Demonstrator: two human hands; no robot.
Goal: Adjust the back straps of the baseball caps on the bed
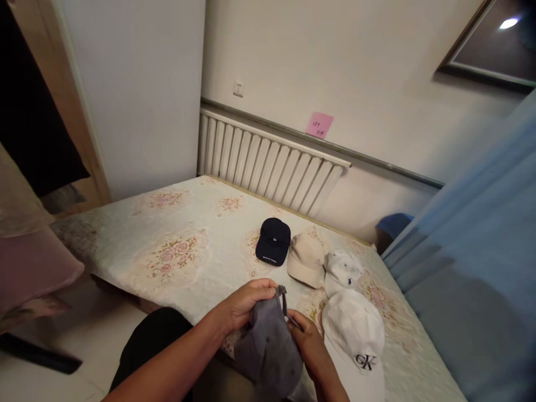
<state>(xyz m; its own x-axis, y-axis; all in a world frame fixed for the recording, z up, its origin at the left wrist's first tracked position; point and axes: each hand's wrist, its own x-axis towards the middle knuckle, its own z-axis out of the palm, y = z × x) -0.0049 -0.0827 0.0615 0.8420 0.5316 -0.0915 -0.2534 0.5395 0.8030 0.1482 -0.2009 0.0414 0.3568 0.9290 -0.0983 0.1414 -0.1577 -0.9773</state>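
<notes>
Between my two hands hangs a grey baseball cap (272, 352), its back strap and buckle turned upward. My left hand (247, 301) pinches the cap's edge near the buckle. On the other side, my right hand (305, 335) grips the strap end and the rim. A white cap with black "CK" letters (354, 329) lies on the bed just right of my right hand. Beyond it are a smaller white cap (344, 271), a beige cap (306, 259) and a navy cap (273, 241), set in a row.
The caps lie on a bed with a floral cover (125, 240). A white radiator (268, 159) runs along the wall behind it, under a pink note (320, 124). A blue curtain (473, 240) hangs at the right. Clothes (33, 251) hang at the left.
</notes>
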